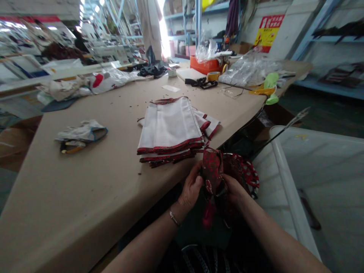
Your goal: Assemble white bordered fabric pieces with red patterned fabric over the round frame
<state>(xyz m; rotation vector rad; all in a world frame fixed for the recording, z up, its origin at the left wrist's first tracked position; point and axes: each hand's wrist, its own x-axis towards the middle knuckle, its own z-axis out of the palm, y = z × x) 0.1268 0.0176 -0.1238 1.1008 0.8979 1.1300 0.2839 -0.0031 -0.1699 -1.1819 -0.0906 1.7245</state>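
Both hands are closed on a piece of dark red patterned fabric (pixel 212 167), held up just off the table's front right edge. My left hand (pixel 192 187) grips its left side, thumb on top. My right hand (pixel 233 188) holds its right side, with the fingertips partly hidden behind the cloth. A red tip of the fabric hangs blurred below. Just left of and beyond the hands lies a stack of white cloth pieces with red patterned edges (pixel 170 123). More red and white spotted fabric (pixel 250 174) shows to the right behind my right hand.
A pale glove (pixel 82 132) lies on the brown-covered table (pixel 113 182) at left. A large white bin (pixel 321 151) stands close on my right. Toward the back are a tape roll (pixel 213 76), an orange box (pixel 203 65) and clear plastic bags (pixel 247 70).
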